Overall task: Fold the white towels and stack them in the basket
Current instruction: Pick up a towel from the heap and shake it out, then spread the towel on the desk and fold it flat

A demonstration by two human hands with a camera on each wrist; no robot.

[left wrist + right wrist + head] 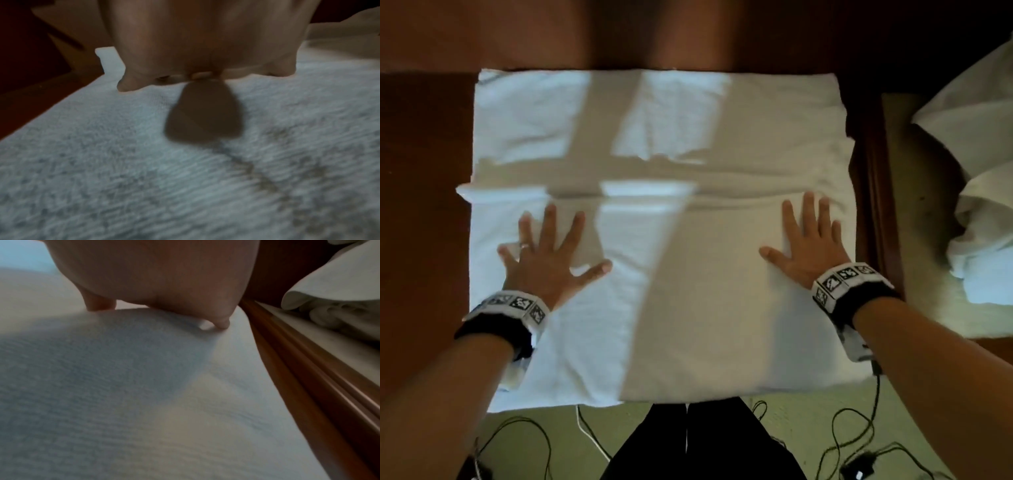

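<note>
White towel (688, 274) is nubby matt terry cloth; table (421, 205) polished wood.

White towel (688, 274) on a reddish-brown desk (424, 171); black-and-white square-patterned wristbands (517, 305), black cables (852, 442) over pale green floor (808, 428).

My left hand (549, 260) lies flat, palm down, with all 5 fingers spread wide and a ring on 1 finger. My right hand (806, 246) is also flat, fingers straight and a little apart. Both arms reach forward, each wrist wearing a band.
</note>
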